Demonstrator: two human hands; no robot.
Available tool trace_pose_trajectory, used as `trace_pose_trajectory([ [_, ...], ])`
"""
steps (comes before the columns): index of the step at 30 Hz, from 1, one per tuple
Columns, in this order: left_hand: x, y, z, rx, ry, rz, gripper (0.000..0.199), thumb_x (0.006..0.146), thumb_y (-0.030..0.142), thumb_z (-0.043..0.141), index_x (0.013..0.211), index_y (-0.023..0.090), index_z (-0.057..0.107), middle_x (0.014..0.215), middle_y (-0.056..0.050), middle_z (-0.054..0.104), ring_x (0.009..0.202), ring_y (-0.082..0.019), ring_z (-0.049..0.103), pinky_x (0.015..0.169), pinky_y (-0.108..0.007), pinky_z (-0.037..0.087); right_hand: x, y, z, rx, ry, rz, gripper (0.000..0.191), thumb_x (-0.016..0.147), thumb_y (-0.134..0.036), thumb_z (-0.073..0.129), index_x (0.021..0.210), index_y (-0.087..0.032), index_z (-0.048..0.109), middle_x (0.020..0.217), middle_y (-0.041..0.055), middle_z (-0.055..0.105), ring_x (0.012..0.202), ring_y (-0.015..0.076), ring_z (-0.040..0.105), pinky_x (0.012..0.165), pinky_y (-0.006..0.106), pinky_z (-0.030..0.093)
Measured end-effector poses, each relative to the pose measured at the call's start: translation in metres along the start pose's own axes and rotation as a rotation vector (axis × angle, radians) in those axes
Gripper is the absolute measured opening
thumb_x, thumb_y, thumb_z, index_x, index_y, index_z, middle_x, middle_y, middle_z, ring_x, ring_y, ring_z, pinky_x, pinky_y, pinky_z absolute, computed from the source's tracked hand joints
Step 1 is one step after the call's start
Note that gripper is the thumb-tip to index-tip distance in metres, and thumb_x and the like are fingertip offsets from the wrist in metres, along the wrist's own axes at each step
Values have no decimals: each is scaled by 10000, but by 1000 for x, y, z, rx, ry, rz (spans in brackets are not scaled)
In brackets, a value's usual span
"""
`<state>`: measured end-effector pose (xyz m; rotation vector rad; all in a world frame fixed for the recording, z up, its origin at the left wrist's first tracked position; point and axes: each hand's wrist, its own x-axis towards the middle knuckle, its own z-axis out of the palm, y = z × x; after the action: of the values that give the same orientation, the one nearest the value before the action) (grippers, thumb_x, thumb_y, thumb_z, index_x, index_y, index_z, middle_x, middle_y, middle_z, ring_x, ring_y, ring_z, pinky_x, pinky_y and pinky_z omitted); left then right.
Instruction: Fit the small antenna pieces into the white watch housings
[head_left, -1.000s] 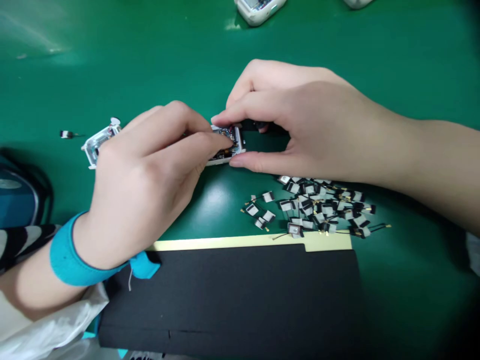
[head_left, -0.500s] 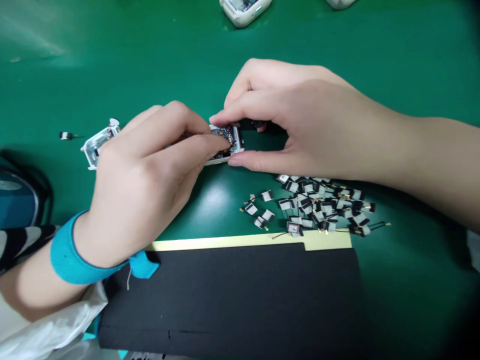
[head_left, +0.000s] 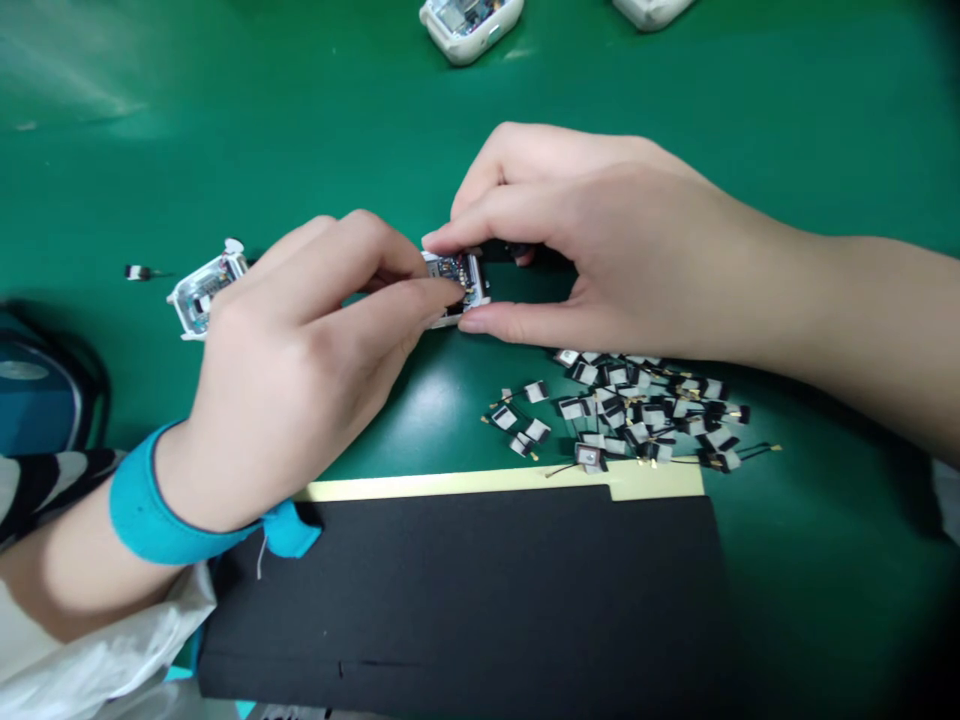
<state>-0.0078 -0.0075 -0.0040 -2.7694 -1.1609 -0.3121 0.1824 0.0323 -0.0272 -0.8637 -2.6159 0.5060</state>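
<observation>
A small white-framed device (head_left: 474, 278) with an exposed circuit board lies on the green table between my hands. My right hand (head_left: 600, 235) grips it at its right end, index fingertip on the far edge and thumb on the near edge. My left hand (head_left: 315, 350), with a blue wristband, bends over the device; its fingers are closed at the board, and anything between them is hidden. Left of that hand lies an open white housing (head_left: 199, 298), partly covered. Farther left is one small black-and-white part (head_left: 139, 272) with a short wire.
Several small wired parts (head_left: 637, 410) lie heaped below my right hand. A black sheet with a yellow edge (head_left: 465, 590) covers the near side. White devices (head_left: 476, 28) stand at the far edge, and a dark blue object (head_left: 37, 385) at the left.
My left hand has shifted slightly right over the device. My right hand keeps its grip. The white devices at the far edge appear a little lower and farther left in the view.
</observation>
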Motion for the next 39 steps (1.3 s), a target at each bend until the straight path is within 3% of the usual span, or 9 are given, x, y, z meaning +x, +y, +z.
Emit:
trace_pose_trajectory([
  [24,-2,1,-3,-7,-7,-25,182,844,216,402,922,214,567,851,20,553,748,-103,529,623,-238,410,-1,1,2,-20,6,-7,370,796,-403,466,1098,-197,517,985,14,483,846,106,479,623,215,356],
  [39,0,1,-1,-31,-18,-10,174,830,165,440,911,152,593,848,-26,560,742,-119,505,609,-240,366,2,6,5,-37,22,-27,373,769,-462,449,1061,-244,527,961,-15,473,853,107,482,630,217,365],
])
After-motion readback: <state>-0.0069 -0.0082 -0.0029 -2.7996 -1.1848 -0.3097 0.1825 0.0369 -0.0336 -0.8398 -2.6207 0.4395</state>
